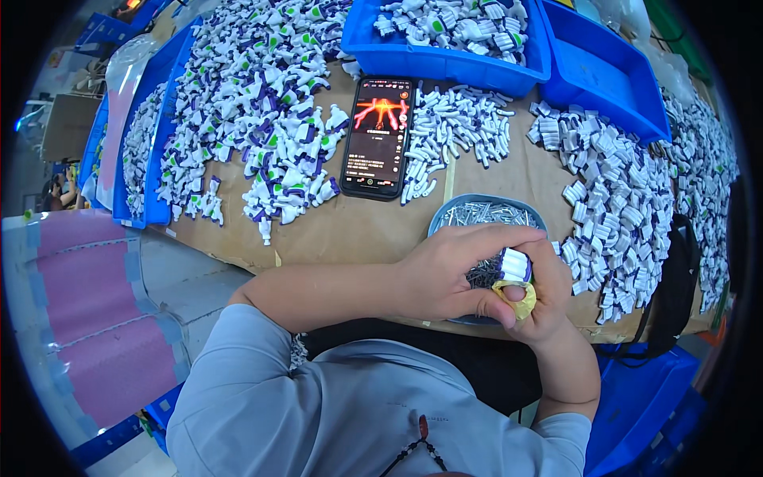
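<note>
My two hands meet over a round blue-grey bowl of thin metal pins. Between them sits a small white ribbed plastic piece with purple edges. My left hand reaches in from the left, its index finger stretched over the top and its thumb bent in from below. On the other side my right hand curls its fingers around the piece. Something yellow, like a wrap or tape, surrounds a fingertip just below it. How each finger bears on the piece is partly hidden.
A phone with a lit screen lies on the brown-covered table. Piles of white-and-purple figure parts, small tubular pieces and ribbed pieces surround it. Blue bins stand behind; a black strap hangs at right.
</note>
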### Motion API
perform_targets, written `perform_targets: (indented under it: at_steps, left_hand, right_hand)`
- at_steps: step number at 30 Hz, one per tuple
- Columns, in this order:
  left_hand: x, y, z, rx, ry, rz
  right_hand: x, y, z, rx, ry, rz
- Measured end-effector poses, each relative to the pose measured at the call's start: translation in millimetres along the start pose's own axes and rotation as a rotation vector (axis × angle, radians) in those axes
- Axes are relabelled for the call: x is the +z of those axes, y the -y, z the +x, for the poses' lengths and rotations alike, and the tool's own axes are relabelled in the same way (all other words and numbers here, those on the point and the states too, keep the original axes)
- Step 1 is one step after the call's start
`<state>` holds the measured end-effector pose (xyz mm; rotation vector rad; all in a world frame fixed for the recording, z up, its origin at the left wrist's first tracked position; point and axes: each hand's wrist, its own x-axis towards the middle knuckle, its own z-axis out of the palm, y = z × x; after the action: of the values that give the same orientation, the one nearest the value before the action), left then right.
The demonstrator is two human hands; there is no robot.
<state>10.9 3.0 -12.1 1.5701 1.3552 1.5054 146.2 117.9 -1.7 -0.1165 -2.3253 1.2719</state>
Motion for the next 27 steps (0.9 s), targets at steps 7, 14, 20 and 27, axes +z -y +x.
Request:
perform_targets:
  at_steps: [7, 14, 20, 27]
  left_hand:
    - [13.1, 4.3, 0.5, -0.097, -0.108, -0.312]
    - [-13.0, 7.8, 4.2, -0.300, -0.042, -0.169]
    - [-13.1, 16.7, 6.8, -0.107, -0.141, -0.071]
    - [-12.1, 18.7, 7.8, -0.040, -0.178, -0.029]
  right_hand:
    - [-1.8, -7.2, 5.2, -0.043, -0.037, 0.009]
    - [-12.5, -8.9, 8.6, -0.046, -0.035, -0.177]
    - [-11.2, -15.8, 3.9, 0.066, -0.166, -0.052]
    - [-12.7, -16.7, 6.3, -0.011, -0.185, -0.098]
